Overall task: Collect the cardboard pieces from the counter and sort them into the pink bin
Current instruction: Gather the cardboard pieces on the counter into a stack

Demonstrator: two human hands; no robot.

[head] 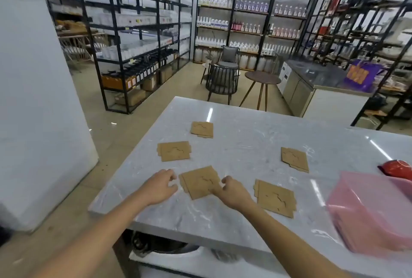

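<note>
Several flat brown cardboard pieces lie on the grey marble counter [245, 155]. The nearest cardboard piece [198, 180] sits between my hands. My left hand [161, 185] hovers just left of it, fingers curled and apart, holding nothing. My right hand [231, 190] rests on that piece's right edge, and its fingers seem to pinch it. Other pieces lie at the front right [275, 198], mid left [174, 151], far middle [202, 129] and mid right [294, 159]. The pink bin [367, 213], translucent, stands at the counter's right end.
A red object [396, 167] lies behind the pink bin. Past the counter stand a round wooden side table [262, 78], two dark chairs and black metal shelving full of bottles. A white wall panel is on the left, with floor between it and the counter.
</note>
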